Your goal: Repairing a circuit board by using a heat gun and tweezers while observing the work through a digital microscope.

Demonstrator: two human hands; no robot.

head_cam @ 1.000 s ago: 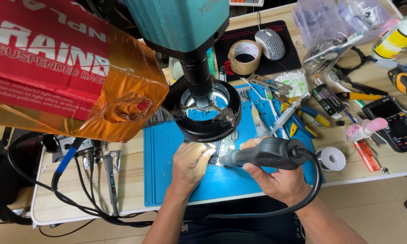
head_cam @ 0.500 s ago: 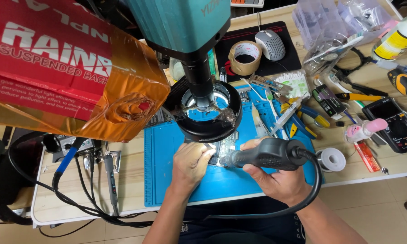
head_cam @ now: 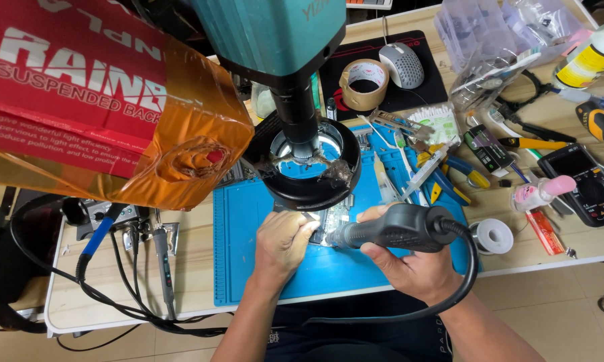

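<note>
Gripping a dark grey hot-air handpiece with a black cable (head_cam: pixel 399 228), the right hand (head_cam: pixel 419 268) aims its nozzle at a small circuit board (head_cam: pixel 332 221) on the blue silicone mat (head_cam: pixel 248 228). The left hand (head_cam: pixel 282 245), fingers curled, pinches something tiny beside the board; what it is, I cannot tell.

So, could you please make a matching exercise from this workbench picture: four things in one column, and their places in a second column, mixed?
Things:
1. black handpiece
2. roll of tape
3. grey mouse
4. blue mat

Places:
A. on the black pad at the back, right of the tape
B. gripped in the right hand
C. under the left hand
D. beside the mouse, on its left

Pairs: 1-B, 2-D, 3-A, 4-C
</note>
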